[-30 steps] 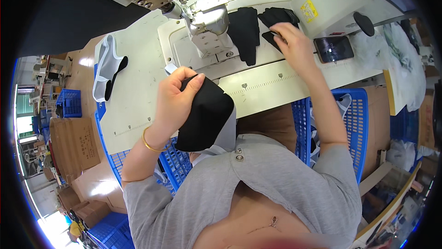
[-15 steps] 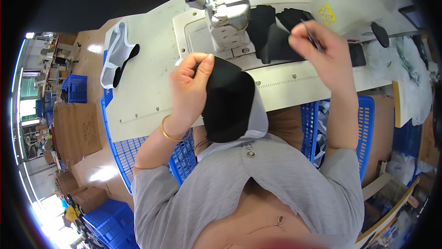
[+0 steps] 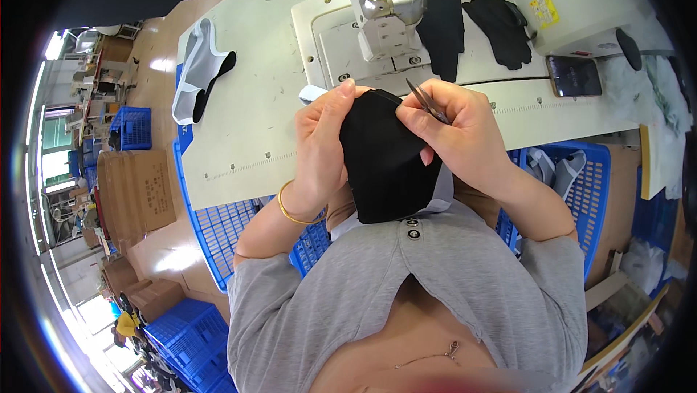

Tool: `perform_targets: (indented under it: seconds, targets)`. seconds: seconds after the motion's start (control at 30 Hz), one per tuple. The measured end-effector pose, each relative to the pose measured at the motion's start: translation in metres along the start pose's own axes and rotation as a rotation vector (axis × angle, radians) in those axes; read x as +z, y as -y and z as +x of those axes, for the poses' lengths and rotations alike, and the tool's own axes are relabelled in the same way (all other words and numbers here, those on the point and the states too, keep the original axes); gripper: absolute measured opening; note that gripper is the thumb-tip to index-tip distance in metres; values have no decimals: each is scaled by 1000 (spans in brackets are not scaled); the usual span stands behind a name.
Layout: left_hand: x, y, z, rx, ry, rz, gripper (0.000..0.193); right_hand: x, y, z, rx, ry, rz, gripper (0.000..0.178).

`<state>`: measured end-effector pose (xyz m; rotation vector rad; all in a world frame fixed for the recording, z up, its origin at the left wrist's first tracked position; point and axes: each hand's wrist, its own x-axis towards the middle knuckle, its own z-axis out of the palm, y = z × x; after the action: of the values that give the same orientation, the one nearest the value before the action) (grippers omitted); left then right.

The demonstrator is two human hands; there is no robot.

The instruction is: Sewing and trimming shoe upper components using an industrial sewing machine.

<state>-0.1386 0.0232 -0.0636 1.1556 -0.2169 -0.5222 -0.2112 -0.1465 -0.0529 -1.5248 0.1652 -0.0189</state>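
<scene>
My left hand (image 3: pixel 323 139) pinches the upper left edge of a black fabric piece (image 3: pixel 388 164), which hangs down in front of my lap. Pale grey fabric (image 3: pixel 442 188) shows behind its lower right side. At the piece's upper right edge, my right hand (image 3: pixel 465 128) is closed with thumb and fingers on the cloth. The same hand keeps a pair of small pointed thread snips (image 3: pixel 426 102), blades sticking up past the fingers. Both hands are just in front of the sewing machine (image 3: pixel 388 19).
Right of the machine lie a black fabric strip (image 3: pixel 441 33), black gloves (image 3: pixel 499 30) and a phone (image 3: pixel 573 76). A grey-and-black fabric piece (image 3: pixel 194 73) rests on the table's left (image 3: pixel 239 124). Blue baskets (image 3: pixel 597 197) flank my lap. Cardboard boxes (image 3: pixel 138 189) stand farther left.
My right hand, with the snips, has come left and down from beside the machine to the black piece's upper edge. The left hand keeps its grip. The whole view has shifted a little.
</scene>
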Motion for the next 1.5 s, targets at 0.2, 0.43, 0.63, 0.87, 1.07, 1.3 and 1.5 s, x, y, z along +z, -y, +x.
perform_targets:
  seconds: [0.2, 0.43, 0.63, 0.87, 1.07, 1.3, 1.5]
  targets:
    - [-2, 0, -1, 2, 39, 2, 30, 3, -4, -1, -6, -38, 27, 17]
    - [-3, 1, 0, 5, 13, 101, 19, 3, -5, 0, 0, -64, 39, 17]
    - [-2, 2, 0, 4, 1, 106, 17, 3, -4, 1, -9, -49, 36, 17]
    - [-6, 3, 2, 90, -62, 217, 15, -6, -6, -1, -161, -64, -270, 13]
    - [-15, -3, 4, 191, -44, 427, 14, -10, -30, 5, -537, -163, -336, 15]
    - [-16, -9, 8, 292, -16, 566, 13, -3, -33, -3, -96, -149, -49, 15]
    - [-17, -11, 10, 271, -7, 600, 13, 1, -34, -3, -150, -212, -60, 14]
